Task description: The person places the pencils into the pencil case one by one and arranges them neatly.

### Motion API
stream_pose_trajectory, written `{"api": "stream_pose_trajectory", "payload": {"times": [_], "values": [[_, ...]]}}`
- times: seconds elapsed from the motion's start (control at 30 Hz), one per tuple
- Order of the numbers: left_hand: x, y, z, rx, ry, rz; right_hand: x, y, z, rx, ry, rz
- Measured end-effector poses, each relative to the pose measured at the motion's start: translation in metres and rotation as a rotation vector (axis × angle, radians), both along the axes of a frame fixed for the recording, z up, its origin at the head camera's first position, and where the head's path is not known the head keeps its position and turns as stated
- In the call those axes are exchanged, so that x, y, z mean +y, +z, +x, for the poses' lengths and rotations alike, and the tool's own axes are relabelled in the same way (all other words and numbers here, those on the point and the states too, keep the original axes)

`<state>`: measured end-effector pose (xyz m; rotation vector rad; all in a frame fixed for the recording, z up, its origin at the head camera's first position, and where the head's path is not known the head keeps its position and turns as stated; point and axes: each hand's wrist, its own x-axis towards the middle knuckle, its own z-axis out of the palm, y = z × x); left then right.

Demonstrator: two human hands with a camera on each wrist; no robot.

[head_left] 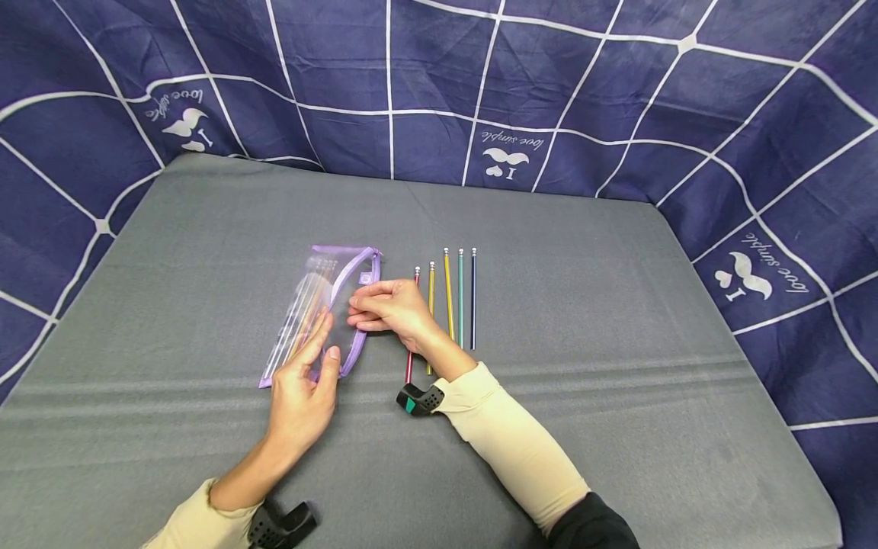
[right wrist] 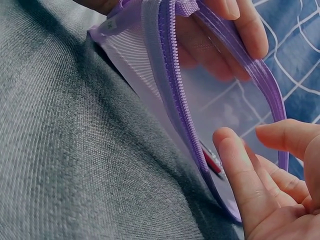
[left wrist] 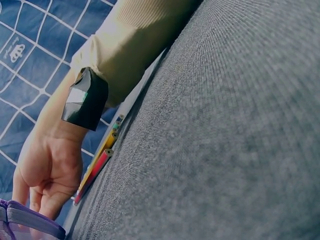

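Observation:
A clear pencil case (head_left: 291,320) with purple edging lies at left centre, long thin pencils inside it. Its purple zip (right wrist: 175,70) is undone and the mouth gapes toward the right. My left hand (head_left: 302,393) holds the case near its mouth, fingers long against one clear wall, thumb set apart. In the right wrist view those fingers partly show through the film. My right hand (head_left: 391,311) is at the mouth, thumb and forefinger apart, nothing visible between them. Under its wrist lies a red pencil (head_left: 409,367), also visible as a red pencil (left wrist: 95,172) in the left wrist view.
Right of the red one, two yellow pencils (head_left: 449,297), a green pencil (head_left: 461,293) and a dark blue pencil (head_left: 473,297) lie roughly parallel on the grey cloth surface (head_left: 617,320). A blue checked curtain (head_left: 439,69) hangs behind and at both sides.

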<state>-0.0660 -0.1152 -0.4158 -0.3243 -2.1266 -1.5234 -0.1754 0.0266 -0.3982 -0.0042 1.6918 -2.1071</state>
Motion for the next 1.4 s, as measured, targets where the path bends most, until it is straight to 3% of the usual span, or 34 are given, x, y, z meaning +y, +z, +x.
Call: {"api": "stream_pose_trajectory", "payload": {"times": [1.4], "values": [[0.001,0.001,0.000,-0.004,-0.009,0.016,0.044,0.004,-0.002,0.043,-0.063,0.031]]}}
